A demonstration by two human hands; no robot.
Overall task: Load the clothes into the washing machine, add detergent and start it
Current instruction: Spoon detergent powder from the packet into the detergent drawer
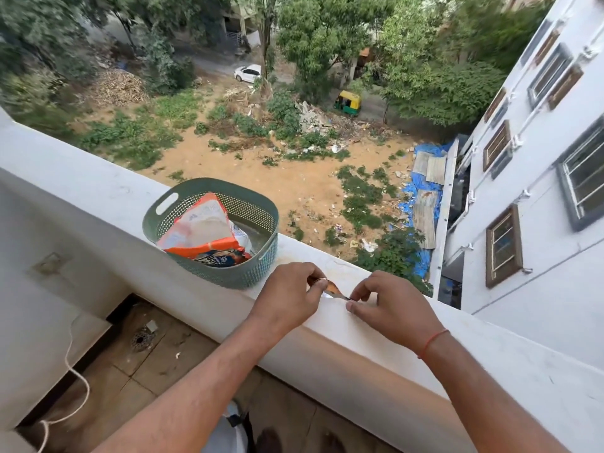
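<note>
balcony ledge (pixel 98 197), basket (pixel 258 210) with detergent packet (pixel 199 233), writing unreadable, both hands' grip pinching spoon (pixel 333 289)

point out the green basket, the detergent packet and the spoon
green basket (pixel 258 220): head view, perforated far wall
detergent packet (pixel 202 230): head view, pale middle panel
spoon (pixel 336 293): head view, metal neck between the hands

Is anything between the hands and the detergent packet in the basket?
Nothing visible. The detergent packet lies uncovered in the open basket on the ledge. Both the left hand and right hand hold a spoon.
</note>
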